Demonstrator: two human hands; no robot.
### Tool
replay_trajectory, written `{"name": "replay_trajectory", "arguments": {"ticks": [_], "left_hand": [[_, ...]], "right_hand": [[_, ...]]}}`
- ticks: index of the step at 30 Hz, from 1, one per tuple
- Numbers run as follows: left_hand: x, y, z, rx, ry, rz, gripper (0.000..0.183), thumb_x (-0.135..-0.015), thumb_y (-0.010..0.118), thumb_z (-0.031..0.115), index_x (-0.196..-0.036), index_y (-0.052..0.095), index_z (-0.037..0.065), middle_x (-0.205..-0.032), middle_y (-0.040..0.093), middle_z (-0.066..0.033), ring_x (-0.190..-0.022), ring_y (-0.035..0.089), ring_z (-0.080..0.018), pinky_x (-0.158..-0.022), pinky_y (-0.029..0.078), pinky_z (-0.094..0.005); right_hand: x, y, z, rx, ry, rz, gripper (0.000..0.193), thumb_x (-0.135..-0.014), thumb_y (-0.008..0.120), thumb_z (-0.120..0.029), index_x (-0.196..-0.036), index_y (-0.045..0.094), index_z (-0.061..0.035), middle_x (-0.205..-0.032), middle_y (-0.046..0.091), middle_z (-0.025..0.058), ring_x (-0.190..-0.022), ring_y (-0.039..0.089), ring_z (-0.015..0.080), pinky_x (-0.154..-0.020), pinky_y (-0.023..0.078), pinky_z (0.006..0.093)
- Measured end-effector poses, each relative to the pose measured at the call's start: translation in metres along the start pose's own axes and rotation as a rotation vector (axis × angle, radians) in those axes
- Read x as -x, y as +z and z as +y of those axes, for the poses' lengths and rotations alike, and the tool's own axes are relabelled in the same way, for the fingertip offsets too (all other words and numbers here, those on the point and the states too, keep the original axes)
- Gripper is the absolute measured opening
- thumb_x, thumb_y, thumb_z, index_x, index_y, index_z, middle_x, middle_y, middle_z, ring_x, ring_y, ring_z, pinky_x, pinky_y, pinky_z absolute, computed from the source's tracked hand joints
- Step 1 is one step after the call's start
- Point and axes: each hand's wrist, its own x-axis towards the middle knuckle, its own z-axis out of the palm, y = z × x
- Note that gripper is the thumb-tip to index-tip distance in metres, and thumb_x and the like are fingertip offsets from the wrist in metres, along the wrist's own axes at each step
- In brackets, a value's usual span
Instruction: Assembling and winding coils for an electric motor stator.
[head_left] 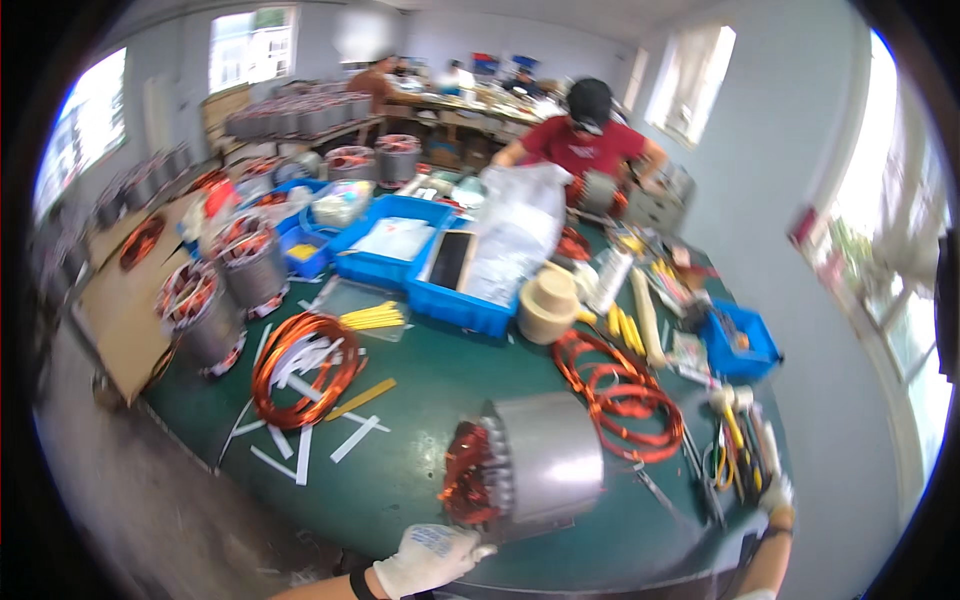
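Note:
A metal motor stator lies on its side near the front edge of the green table, copper windings showing at its left end. My left hand, in a white glove, is at the stator's near lower edge with its fingers curled in against it. At the right edge of the table my right hand, also gloved, reaches in among hand tools. It is by the lower end of a pale handle; its fingers are blurred. Scissors and a white-headed mallet lie beside it.
Copper wire coils lie left and right of the stator, white strips around the left one. Behind stand blue bins, a cream stepped cylinder and upright stators. Across the table a person in red handles another stator.

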Motion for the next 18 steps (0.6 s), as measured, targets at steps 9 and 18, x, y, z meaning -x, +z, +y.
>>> {"name": "replay_trajectory", "arguments": {"ticks": [9,18], "left_hand": [[0.009,0.01,-0.011,0.032,0.09,0.004,0.033,-0.091,0.057,0.04,-0.078,0.058,0.009,-0.062,0.059,-0.0112,-0.059,0.062,-0.0329,-0.052,0.048,-0.0439],[-0.001,0.004,-0.004,0.034,0.074,0.05,0.035,-0.087,0.061,0.039,-0.069,0.059,0.01,-0.059,0.058,-0.0121,-0.057,0.061,-0.0328,-0.052,0.047,-0.0447]], "right_hand": [[0.018,-0.045,-0.04,-0.056,0.162,-0.111,0.058,-0.071,0.07,-0.012,-0.125,0.048,-0.0038,-0.125,0.051,0.0206,-0.119,0.053,0.0395,-0.101,0.045,0.0415],[-0.014,-0.029,-0.003,-0.096,0.141,0.276,0.043,-0.068,0.08,-0.032,-0.094,0.066,-0.0016,-0.095,0.067,0.0218,-0.094,0.064,0.0382,-0.084,0.05,0.0461]]}}
